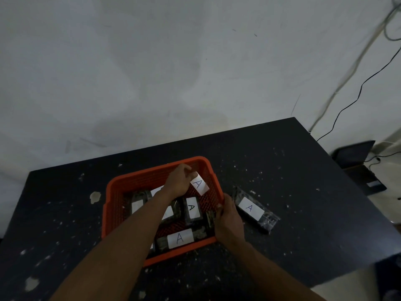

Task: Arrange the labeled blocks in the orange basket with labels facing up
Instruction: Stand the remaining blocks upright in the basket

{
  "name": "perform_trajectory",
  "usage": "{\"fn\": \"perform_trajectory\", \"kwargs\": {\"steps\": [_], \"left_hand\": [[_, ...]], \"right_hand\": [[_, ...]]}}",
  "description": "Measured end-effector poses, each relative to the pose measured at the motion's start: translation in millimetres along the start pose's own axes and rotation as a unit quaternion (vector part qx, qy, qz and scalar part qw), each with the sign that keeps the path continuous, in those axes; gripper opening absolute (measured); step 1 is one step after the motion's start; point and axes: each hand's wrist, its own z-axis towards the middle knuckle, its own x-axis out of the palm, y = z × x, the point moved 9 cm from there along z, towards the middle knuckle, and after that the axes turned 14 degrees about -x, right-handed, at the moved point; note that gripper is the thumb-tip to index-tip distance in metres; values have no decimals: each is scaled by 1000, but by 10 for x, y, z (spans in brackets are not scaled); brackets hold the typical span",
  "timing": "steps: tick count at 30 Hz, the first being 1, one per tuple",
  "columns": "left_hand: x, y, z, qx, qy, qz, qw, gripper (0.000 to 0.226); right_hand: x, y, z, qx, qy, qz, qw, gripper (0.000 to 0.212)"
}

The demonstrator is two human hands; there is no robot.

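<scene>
Orange plastic mesh, that is the basket (121,185), sitting on a dark, paint-flecked table (282,170) by a pale wall.

From the head camera, the only view: the left hand (176,182) reaches into the far right corner of the basket, fingers curled round a block (199,183) whose white label reads A and faces up, tilted against the wall of the basket. The right hand (227,218) is at the basket's right rim, fingers curled on what looks like another dark block on edge; its label I cannot see, so I cannot tell for sure what it holds.

Inside the basket lie several blocks, labels up: one with an A in the middle (192,210), one along the near edge (180,237), one at the left (137,205), and more partly hidden under the left forearm. One labelled block (251,208) lies outside on the table, just right of the basket, A upward.

My judgement: most of the job is done. Left are setting down the held block or blocks and bringing in the one outside.
</scene>
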Motion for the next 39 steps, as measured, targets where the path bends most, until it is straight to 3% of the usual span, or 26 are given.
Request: {"fn": "perform_trajectory", "kwargs": {"steps": [5, 12, 18, 27, 33, 36, 39], "left_hand": [[250, -77, 103, 4, 30, 60, 998, 17], [472, -17, 224, -19, 47, 110, 993, 23], [583, 79, 233, -27, 89, 136, 986, 50], [564, 5, 201, 3, 40, 197, 980, 49], [499, -238, -267, 128, -50, 191, 972, 41], [613, -277, -614, 208, -20, 234, 950, 26], [766, -160, -829, 250, 14, 330, 910, 30]], "right_hand": [[5, -21, 6, 16, 6, -2, 1000, 31], [1, -38, -3, 10, -16, 3, 1000, 30], [-21, -29, -4, -2, -27, -2, 1000, 26], [-29, -23, -9, 0, -30, 15, 999, 29], [-39, -55, 23, 19, 0, 68, 998, 14], [-103, -125, -19, 45, -1, 111, 993, 17], [-175, -236, -150, 65, -32, 138, 988, 25]]}}
